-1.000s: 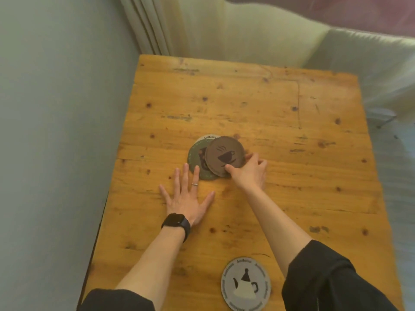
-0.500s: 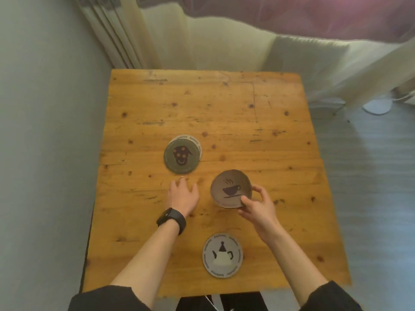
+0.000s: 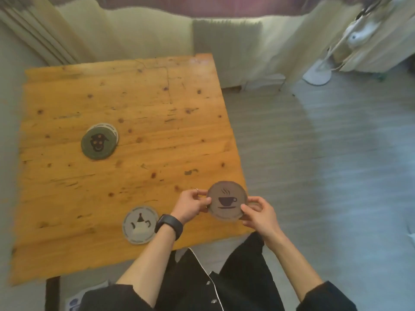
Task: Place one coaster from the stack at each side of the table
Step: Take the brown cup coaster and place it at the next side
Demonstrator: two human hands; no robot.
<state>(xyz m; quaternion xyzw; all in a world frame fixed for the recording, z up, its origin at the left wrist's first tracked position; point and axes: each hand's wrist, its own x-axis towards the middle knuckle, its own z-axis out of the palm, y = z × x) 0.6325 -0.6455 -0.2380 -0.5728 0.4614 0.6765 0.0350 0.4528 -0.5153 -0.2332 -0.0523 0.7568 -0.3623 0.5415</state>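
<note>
Both hands, left hand (image 3: 190, 204) and right hand (image 3: 258, 213), pinch the round brown cup-printed coaster (image 3: 227, 200) over the knotty wooden bench (image 3: 134, 104) edge.

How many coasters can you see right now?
4: brown cup coaster held by both hands at the table's right edge, teapot coaster near the front edge, green coaster stacked on a pale one; more may hide beneath.

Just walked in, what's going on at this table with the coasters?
A person holds a brown cup coaster with both the left hand and right hand, over the table's near right corner. A grey teapot coaster already lies by the near edge; two more remain in the stack.
</note>
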